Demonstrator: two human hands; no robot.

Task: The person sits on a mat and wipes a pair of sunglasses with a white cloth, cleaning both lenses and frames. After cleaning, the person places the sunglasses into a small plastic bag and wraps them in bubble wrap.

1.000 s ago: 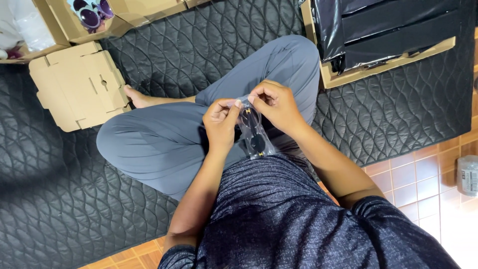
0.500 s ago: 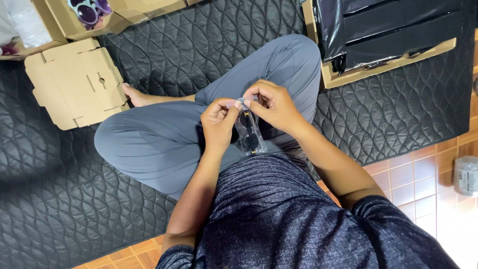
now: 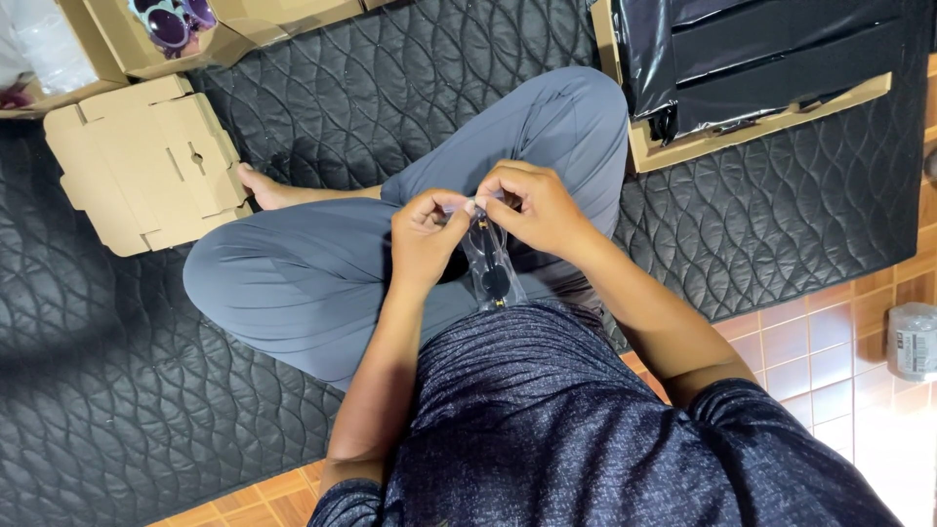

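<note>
I sit cross-legged on a black quilted mat [image 3: 146, 390] in grey trousers. My left hand [image 3: 427, 234] and my right hand [image 3: 535, 208] meet above my lap, and both pinch the top edge of a small clear plastic bag [image 3: 488, 263]. The bag hangs down between them and holds dark sunglasses with gold details. The fingertips of both hands are closed on the bag's mouth.
A flat folded cardboard box [image 3: 146, 161] lies at the left beside my bare foot. An open carton with purple sunglasses [image 3: 176, 24] stands at the top left. A cardboard tray of black plastic packets [image 3: 761, 59] sits at the top right. A grey roll [image 3: 916, 340] rests on the orange tiles.
The hands stay together on the bag's top edge with only small finger movements. The view has shifted slightly.
</note>
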